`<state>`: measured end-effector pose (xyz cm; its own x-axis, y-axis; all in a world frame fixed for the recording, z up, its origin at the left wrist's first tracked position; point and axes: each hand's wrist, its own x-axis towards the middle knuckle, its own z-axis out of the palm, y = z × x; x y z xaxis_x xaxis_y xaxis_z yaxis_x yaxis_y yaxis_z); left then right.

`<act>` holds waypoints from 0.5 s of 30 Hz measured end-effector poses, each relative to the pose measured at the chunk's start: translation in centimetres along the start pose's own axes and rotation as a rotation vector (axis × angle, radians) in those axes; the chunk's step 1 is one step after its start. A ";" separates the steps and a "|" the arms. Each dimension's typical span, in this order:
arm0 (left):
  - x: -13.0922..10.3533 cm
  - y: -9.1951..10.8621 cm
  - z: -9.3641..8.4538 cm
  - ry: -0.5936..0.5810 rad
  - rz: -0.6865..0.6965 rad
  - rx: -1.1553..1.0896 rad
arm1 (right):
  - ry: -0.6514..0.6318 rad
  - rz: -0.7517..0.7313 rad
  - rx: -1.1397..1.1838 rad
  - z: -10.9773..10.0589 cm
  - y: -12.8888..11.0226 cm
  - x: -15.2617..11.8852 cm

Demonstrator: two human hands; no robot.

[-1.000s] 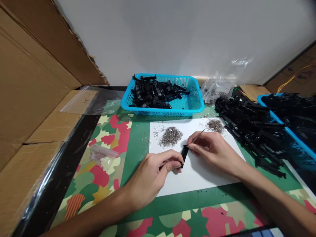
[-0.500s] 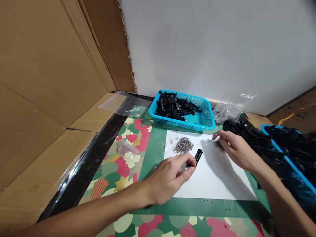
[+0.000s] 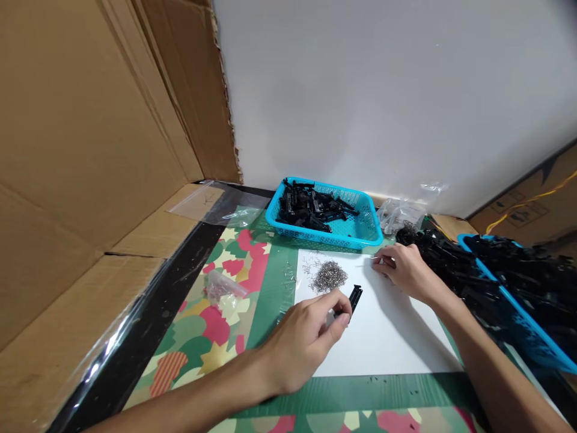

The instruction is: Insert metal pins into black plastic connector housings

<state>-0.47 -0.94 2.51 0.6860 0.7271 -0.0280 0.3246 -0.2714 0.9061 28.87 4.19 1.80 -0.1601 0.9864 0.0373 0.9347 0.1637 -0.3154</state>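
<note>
My left hand (image 3: pixel 306 343) is closed over the white sheet, with thumb and fingers pinching a slim black plastic part (image 3: pixel 355 297) whose far end points up and away. Beyond it lies a pile of tiny metal pieces (image 3: pixel 330 276), some scattered at its left side. My right hand (image 3: pixel 408 270) is low over the sheet's far right corner, fingers pinched. From its fingertips a thin pale rod (image 3: pixel 372 258) sticks out to the left; its kind is too small to tell. The hand covers the spot beneath it.
A blue basket (image 3: pixel 324 238) of black parts stands behind the white sheet (image 3: pixel 383 343). More black parts (image 3: pixel 451 264) and another blue basket (image 3: pixel 536 319) are at the right. Clear bags (image 3: pixel 401 216) lie behind. Cardboard (image 3: pixel 90 120) walls the left.
The view has shifted a little. My right hand's fingers have drawn closer together, and the small metal pile seen beside them is now hidden. My left hand keeps its hold on the black part.
</note>
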 end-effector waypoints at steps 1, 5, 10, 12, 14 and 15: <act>0.0 0.1 0.0 -0.004 -0.006 0.006 | 0.000 -0.006 0.016 0.0 0.0 -0.2; 0.2 0.0 -0.1 -0.013 -0.035 0.008 | 0.008 -0.029 0.150 -0.6 0.1 -1.2; 0.5 -0.4 0.0 -0.026 -0.068 -0.055 | 0.003 -0.067 0.589 -1.4 0.1 -2.7; 0.5 -0.5 0.0 -0.031 -0.073 -0.067 | -0.008 -0.073 0.699 -1.4 0.0 -3.2; 0.5 -0.6 0.1 -0.023 -0.073 -0.089 | -0.016 -0.088 0.793 -1.2 -0.2 -3.4; 0.5 -0.6 0.1 -0.014 -0.068 -0.109 | -0.018 -0.097 0.843 -1.0 -0.4 -3.5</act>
<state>-0.26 -0.44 1.91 0.6742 0.7323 -0.0960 0.2981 -0.1509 0.9425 29.38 0.68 2.77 -0.2391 0.9669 0.0884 0.3686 0.1747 -0.9130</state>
